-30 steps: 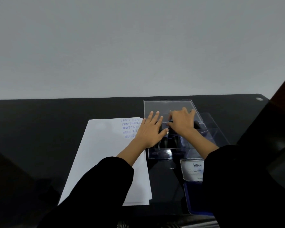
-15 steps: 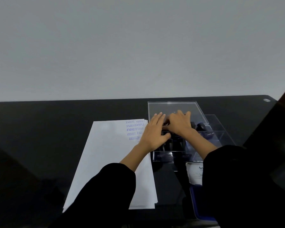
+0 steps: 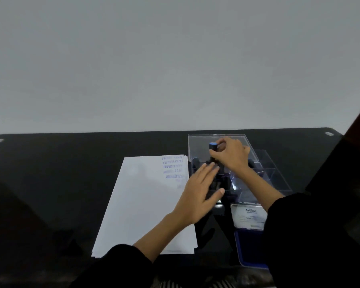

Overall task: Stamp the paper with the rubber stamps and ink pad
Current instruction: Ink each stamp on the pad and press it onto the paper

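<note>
Where right hand (image 3: 231, 157) grips, stamp (image 3: 212, 146) protrudes.

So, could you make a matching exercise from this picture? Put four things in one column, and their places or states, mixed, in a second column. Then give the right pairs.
Column one:
1. stamp
2. paper
3. ink pad
4. left hand

Column two:
a. lies open, nearer the person than the clear box
b. open, fingers straight
c. gripped by the right hand over the clear box
d. bears blue prints at its far right corner

Pairs: 1-c, 2-d, 3-a, 4-b.
</note>
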